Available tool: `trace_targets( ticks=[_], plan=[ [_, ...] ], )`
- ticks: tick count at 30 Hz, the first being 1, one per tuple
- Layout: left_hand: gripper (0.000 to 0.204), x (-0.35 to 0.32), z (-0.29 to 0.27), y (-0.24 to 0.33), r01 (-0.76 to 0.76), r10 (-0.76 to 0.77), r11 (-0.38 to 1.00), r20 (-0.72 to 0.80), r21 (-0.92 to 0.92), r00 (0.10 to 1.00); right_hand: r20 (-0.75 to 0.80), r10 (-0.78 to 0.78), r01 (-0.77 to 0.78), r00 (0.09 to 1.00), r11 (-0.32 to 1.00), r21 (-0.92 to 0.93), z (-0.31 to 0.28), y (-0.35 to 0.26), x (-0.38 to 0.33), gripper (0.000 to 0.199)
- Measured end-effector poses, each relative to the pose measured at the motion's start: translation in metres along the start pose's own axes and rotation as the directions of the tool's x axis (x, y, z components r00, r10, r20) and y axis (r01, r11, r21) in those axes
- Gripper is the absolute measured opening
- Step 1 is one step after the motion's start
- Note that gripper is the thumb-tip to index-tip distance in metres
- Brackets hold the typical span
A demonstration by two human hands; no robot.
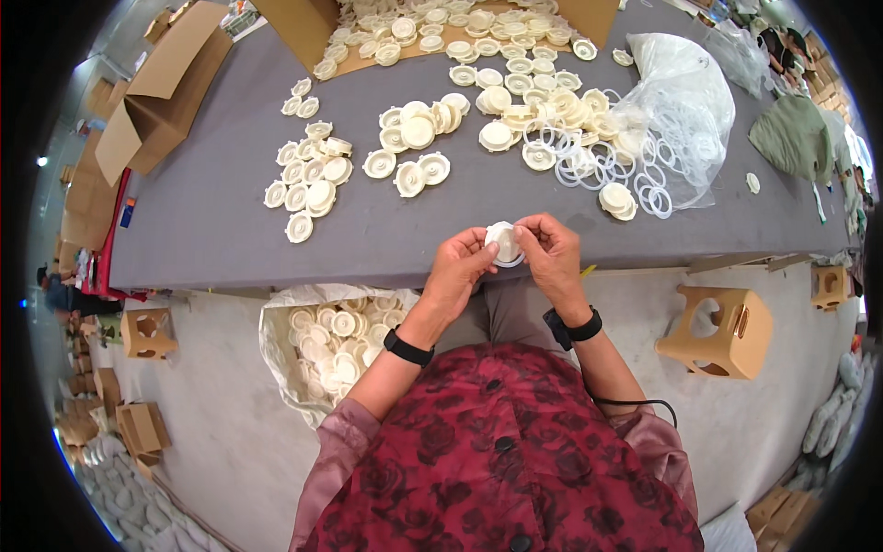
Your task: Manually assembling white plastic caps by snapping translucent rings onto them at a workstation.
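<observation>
Between my two hands, just over the table's front edge, is a round cream plastic cap [502, 237]. A clear sealing ring [509, 264] shows along its lower rim. My left hand [459, 267] grips the cap from the left with thumb and fingers. From the right, my right hand [554, 256] pinches at the rim; its fingertips hide part of the cap and ring. Loose clear rings [653, 175] spill from a transparent plastic bag [685, 101] at the right. Similar cream caps [418, 132] lie in loose groups across the table beyond my hands.
The grey table [212, 221] spans the view. An open carton [299, 28] at the back spills many caps. Below the front edge, a white sack [285, 363] holds more caps. A tan plastic stool [722, 331] stands at right, an empty carton [170, 83] at far left.
</observation>
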State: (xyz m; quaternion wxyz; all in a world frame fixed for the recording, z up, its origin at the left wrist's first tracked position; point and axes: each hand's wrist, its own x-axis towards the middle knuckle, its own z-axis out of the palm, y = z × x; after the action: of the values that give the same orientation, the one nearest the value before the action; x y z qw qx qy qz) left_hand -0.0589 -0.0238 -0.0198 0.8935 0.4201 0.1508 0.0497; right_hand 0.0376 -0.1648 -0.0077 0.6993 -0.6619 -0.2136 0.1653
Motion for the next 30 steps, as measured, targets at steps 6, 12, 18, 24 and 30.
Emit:
trace_targets(
  ticks=[6,12,18,24,30],
  plan=[
    [0.020,-0.005,-0.013,-0.006,-0.020,0.019,0.997,0.014,0.077,1.000,0.028,-0.185,0.186,0.982,0.948,-0.260,-0.002,-0.005,-0.001,0.009],
    [0.015,-0.009,-0.013,-0.005,-0.042,0.042,0.992,-0.010,-0.118,0.999,0.140,0.028,-0.016,0.990,0.996,-0.087,-0.007,0.001,0.001,0.008],
    [0.031,-0.003,-0.015,-0.017,0.008,-0.016,0.938,-0.018,-0.346,1.000,0.161,0.176,-0.199,0.971,0.970,0.139,-0.004,0.005,-0.005,0.013],
    [0.033,-0.003,-0.012,-0.027,-0.049,0.036,0.917,-0.041,-0.396,0.999,0.146,0.267,-0.301,0.952,0.896,0.325,0.002,0.006,-0.011,0.020],
    [0.023,0.000,-0.015,-0.030,-0.130,0.105,0.928,-0.089,-0.350,0.990,0.199,0.251,-0.317,0.947,0.822,0.473,0.012,0.009,-0.016,0.032]
  ],
)
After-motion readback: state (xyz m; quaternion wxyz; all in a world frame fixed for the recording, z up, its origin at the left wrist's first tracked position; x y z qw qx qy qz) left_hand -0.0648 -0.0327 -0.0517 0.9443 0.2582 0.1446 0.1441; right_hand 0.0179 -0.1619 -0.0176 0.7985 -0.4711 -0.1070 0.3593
